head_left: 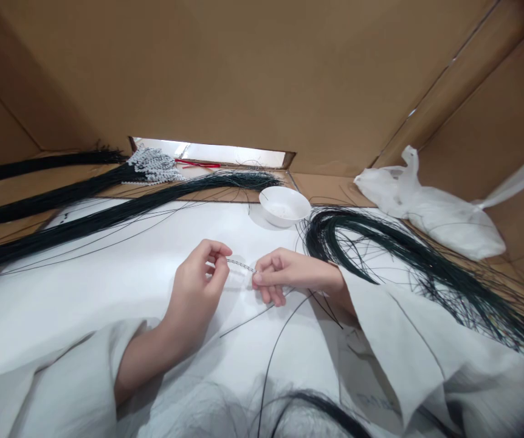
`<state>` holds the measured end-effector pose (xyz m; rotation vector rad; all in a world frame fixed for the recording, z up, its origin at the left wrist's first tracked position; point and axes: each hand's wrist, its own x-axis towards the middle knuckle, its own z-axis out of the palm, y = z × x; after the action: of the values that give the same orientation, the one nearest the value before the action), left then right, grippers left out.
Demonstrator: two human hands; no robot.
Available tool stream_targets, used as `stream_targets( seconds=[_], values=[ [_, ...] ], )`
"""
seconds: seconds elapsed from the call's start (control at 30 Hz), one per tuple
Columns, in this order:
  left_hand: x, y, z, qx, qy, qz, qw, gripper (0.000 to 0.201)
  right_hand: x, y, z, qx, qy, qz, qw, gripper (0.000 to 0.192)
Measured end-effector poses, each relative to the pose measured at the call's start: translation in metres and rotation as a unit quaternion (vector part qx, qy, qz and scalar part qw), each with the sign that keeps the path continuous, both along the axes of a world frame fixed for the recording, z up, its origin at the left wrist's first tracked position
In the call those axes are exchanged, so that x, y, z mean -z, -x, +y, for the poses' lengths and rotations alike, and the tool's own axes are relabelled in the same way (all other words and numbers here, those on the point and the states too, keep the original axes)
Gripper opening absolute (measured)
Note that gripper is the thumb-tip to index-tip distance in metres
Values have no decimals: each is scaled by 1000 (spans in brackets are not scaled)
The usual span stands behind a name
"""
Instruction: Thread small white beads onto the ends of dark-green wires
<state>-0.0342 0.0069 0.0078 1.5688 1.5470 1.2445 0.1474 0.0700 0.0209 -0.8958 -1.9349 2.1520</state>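
Head view. Left hand (198, 283): thumb and forefinger pinched on one end of a beaded wire (241, 265), mid-surface toward the near edge. Right hand (284, 274): fingers closed on the wire's other end; a dark strand trails from it toward the near edge. Surface (84, 292): white sheet. Bowl (284, 205): white, at the far edge, beyond the hands. Wire bundles (107, 213): dark, laid across the far left corner. Wire coil (380, 243): dark, right side. Plastic bag (430, 213): white, far right corner, on cardboard.
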Motion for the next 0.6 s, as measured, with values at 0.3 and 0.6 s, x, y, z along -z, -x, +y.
stream_targets(
  seconds=[0.3, 0.6],
  values=[
    [1, 5, 2, -11, 11, 21, 1000, 9, 4, -6, 10, 18, -1, -15, 1000, 20],
    [0, 11, 1, 1, 15, 72, 997, 9, 5, -2, 7, 59, -70, -40, 995, 21]
  ],
)
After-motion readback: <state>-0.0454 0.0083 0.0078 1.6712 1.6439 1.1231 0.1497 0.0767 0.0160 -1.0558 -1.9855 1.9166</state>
